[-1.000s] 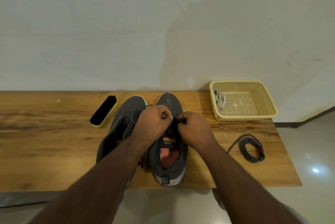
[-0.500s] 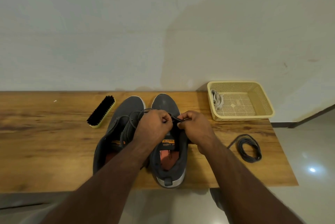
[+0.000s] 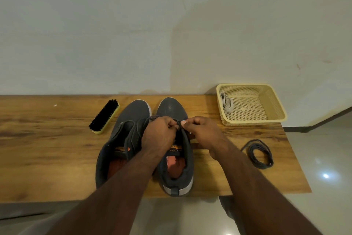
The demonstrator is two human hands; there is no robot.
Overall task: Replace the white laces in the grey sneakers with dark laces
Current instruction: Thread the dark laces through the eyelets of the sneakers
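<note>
Centrally, left hand [image 3: 160,135] and right hand [image 3: 203,134] meet knuckles-up over the right sneaker [image 3: 176,151], both pinching a dark lace [image 3: 144,120]. Left sneaker [image 3: 122,139] touches alongside. Spare dark lace coil [image 3: 260,154] near bench [image 3: 47,149] right edge; white laces [image 3: 226,104] in basket [image 3: 274,105], back-right corner.

Grey sneakers [image 3: 172,113] side by side; dark lace [image 3: 260,154] coiled right; white laces [image 3: 226,102] basketed
</note>
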